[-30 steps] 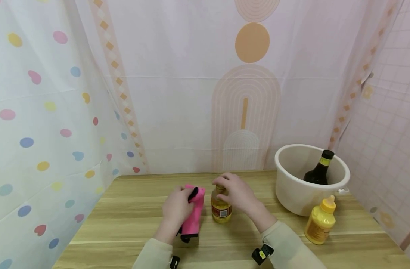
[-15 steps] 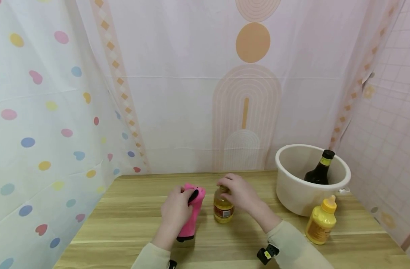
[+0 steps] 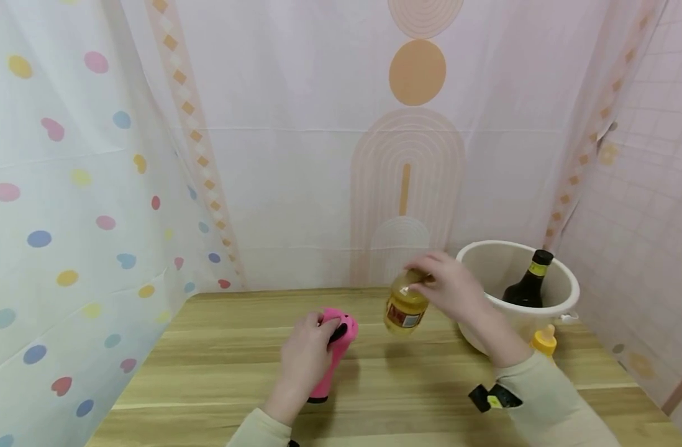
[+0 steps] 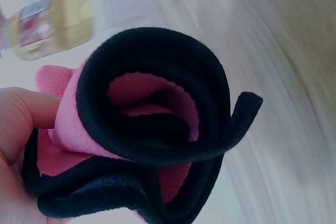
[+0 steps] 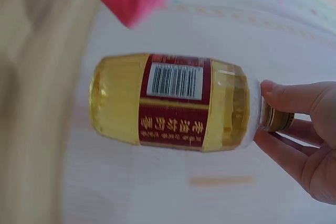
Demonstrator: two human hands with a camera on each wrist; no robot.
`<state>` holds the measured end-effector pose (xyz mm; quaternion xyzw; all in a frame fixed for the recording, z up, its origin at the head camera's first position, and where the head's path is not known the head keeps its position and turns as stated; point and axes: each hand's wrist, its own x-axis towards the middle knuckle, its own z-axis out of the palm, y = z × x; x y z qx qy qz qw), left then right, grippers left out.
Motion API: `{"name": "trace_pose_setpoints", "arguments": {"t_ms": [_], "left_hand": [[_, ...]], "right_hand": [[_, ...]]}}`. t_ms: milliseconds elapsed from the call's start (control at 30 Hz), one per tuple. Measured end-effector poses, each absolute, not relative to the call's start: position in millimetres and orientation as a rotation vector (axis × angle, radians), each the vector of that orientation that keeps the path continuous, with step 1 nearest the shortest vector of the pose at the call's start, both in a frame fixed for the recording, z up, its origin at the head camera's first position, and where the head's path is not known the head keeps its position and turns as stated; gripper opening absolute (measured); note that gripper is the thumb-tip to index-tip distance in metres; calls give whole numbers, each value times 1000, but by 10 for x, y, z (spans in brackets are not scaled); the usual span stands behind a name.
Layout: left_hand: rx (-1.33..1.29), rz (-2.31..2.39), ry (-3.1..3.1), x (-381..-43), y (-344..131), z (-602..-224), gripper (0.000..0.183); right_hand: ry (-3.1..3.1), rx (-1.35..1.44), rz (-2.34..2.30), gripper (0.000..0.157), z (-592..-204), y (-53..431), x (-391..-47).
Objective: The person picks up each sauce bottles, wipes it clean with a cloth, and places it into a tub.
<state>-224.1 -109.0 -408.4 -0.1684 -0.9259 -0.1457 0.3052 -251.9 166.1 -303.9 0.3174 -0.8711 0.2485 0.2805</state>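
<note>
A dotted curtain point(image 3: 112, 186) is hanging left of the wood-grain table point(image 3: 218, 347). The left hand point(image 3: 304, 354) is pinching a rolled pink cloth point(image 4: 157, 127) over the tabletop; the right hand point(image 3: 453, 288) is pinching an oil bottle point(image 5: 173, 103) by its neck, aloft, near a white bucket point(image 3: 489, 267).

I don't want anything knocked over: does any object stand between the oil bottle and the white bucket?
Nothing visible stands between the oil bottle and the white bucket except the right hand, which grips the bottle's top.
</note>
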Motion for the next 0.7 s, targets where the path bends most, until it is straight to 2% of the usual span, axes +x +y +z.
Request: {"name": "trace_pose_setpoints", "arguments": {"t_ms": [367, 700], "left_hand": [[-538, -299, -2426, -2201, -1041, -4174, 33], [-588, -276, -2453, -2132, -969, -4232, 36]], "right_hand": [[-2217, 758, 629, 31, -2426, 2291, -2488], [-2283, 480, 517, 28, -2132, 2668, -2504]]}}
